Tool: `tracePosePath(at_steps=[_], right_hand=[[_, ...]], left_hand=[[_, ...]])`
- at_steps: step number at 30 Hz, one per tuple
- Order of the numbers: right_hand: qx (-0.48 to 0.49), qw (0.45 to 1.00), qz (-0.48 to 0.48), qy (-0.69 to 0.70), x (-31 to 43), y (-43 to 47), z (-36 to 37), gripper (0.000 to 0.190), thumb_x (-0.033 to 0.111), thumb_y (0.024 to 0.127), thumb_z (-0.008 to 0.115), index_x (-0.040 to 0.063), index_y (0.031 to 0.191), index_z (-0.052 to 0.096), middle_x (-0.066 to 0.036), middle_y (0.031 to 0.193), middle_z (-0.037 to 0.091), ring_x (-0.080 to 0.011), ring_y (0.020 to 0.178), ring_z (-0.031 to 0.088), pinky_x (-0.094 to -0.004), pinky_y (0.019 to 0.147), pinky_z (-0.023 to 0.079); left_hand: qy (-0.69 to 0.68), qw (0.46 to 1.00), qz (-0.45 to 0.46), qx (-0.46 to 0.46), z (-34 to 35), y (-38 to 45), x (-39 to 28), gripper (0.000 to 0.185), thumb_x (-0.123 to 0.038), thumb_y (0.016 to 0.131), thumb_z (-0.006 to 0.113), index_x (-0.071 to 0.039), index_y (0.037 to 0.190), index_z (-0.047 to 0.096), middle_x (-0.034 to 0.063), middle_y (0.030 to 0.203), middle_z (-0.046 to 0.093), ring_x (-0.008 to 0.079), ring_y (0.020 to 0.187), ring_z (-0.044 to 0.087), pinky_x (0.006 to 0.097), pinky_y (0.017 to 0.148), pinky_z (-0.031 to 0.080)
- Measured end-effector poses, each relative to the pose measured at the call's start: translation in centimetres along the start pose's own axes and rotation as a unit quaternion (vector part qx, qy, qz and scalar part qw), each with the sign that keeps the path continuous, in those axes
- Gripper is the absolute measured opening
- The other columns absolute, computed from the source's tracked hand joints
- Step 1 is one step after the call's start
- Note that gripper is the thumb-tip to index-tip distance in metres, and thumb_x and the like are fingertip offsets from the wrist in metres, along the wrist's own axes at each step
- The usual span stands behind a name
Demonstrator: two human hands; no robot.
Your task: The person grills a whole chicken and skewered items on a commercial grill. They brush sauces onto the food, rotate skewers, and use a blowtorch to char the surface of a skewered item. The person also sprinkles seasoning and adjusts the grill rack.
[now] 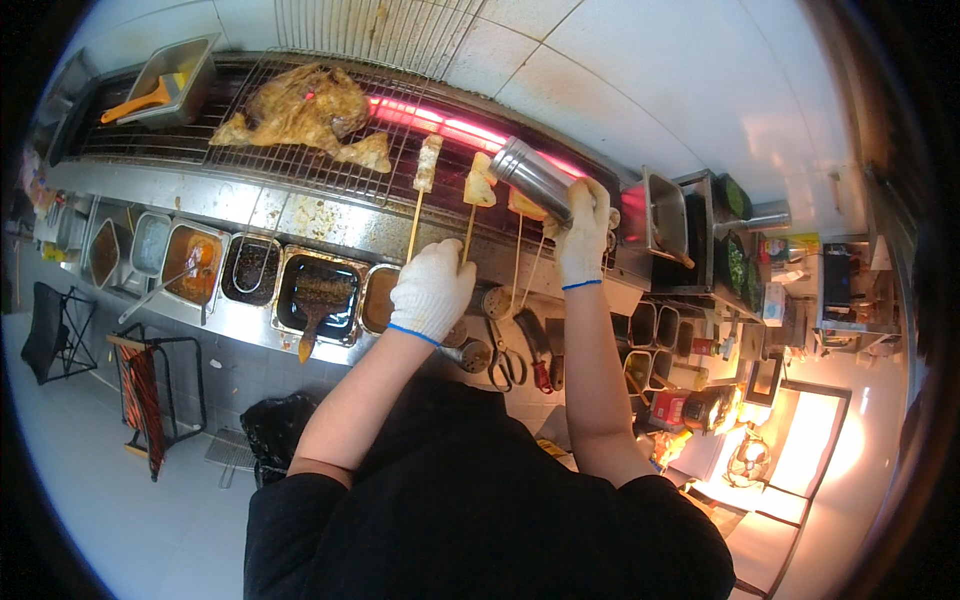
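My left hand (433,289), in a white knit glove with a blue cuff edge, grips the lower ends of wooden skewers. One skewer carries a narrow pale piece of food (427,163); another bears a wider yellowish piece (479,180). My right hand (587,232), gloved the same way, holds a metal shaker (531,176) tilted over the grill, its top end toward the wider piece. Behind the shaker, a third yellowish piece (526,204) is partly hidden. Further sticks slant down from there between my hands. A red-glowing heating element (442,122) runs along the grill.
A flattened browned piece of meat (307,112) lies on a wire rack (247,154). Sauce and seasoning pans line the front, one with a brush (313,319). Scissors (504,360) and a red-handled knife (534,345) lie between my arms. Metal containers (667,214) stand right.
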State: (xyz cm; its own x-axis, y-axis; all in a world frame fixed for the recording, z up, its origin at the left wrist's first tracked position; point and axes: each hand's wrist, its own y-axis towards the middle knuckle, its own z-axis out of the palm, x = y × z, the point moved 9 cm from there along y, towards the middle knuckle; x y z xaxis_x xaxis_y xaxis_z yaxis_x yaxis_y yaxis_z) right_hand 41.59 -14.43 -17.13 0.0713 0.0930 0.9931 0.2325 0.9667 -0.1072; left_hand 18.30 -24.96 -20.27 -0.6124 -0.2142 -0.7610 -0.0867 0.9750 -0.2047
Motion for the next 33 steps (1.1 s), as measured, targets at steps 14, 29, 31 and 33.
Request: tracePosePath(at_steps=[14, 29, 31, 33], right_hand=[[-0.015, 1.0, 0.001, 0.007, 0.5, 0.2, 0.7, 0.041, 0.037, 0.104, 0.067, 0.01, 0.132, 0.057, -0.007, 0.116, 0.058, -0.02, 0.102, 0.06, -0.0349, 0.061, 0.056], [-0.055, 0.997, -0.036, -0.026, 0.4, -0.3, -1.4, 0.044, 0.04, 0.103, 0.067, 0.009, 0.134, 0.06, -0.009, 0.123, 0.056, -0.0215, 0.111, 0.054, -0.0344, 0.092, 0.05], [-0.071, 0.996, -0.034, -0.043, 0.8, -1.0, -0.5, 0.044, 0.04, 0.103, 0.067, 0.009, 0.134, 0.06, -0.009, 0.122, 0.056, -0.0211, 0.11, 0.054, -0.0344, 0.089, 0.051], [-0.095, 0.992, -0.039, -0.073, 1.0, -0.9, -0.5, 0.045, 0.041, 0.103, 0.067, 0.009, 0.134, 0.06, -0.009, 0.12, 0.057, -0.0198, 0.109, 0.055, -0.0329, 0.083, 0.054]], left_hand=[[-0.006, 1.0, -0.006, 0.011, -0.1, 0.0, -0.2, 0.045, -0.03, 0.096, 0.071, 0.002, 0.127, 0.07, 0.0262, 0.117, 0.074, 0.0424, 0.109, 0.072, 0.0491, 0.095, 0.058], [-0.032, 0.987, 0.159, -0.002, -3.6, -7.2, -4.5, 0.032, -0.029, 0.096, 0.073, -0.006, 0.117, 0.069, 0.0165, 0.107, 0.073, 0.0361, 0.093, 0.075, 0.0431, 0.076, 0.062], [-0.006, 0.979, 0.186, 0.083, -0.5, -8.4, -3.7, 0.033, -0.029, 0.093, 0.074, -0.006, 0.117, 0.069, 0.0156, 0.11, 0.071, 0.0352, 0.096, 0.073, 0.043, 0.079, 0.062], [0.033, 0.961, 0.257, 0.102, 2.7, -9.2, -2.8, 0.035, -0.029, 0.091, 0.076, -0.006, 0.117, 0.069, 0.0145, 0.115, 0.069, 0.0343, 0.102, 0.07, 0.0427, 0.084, 0.061]])
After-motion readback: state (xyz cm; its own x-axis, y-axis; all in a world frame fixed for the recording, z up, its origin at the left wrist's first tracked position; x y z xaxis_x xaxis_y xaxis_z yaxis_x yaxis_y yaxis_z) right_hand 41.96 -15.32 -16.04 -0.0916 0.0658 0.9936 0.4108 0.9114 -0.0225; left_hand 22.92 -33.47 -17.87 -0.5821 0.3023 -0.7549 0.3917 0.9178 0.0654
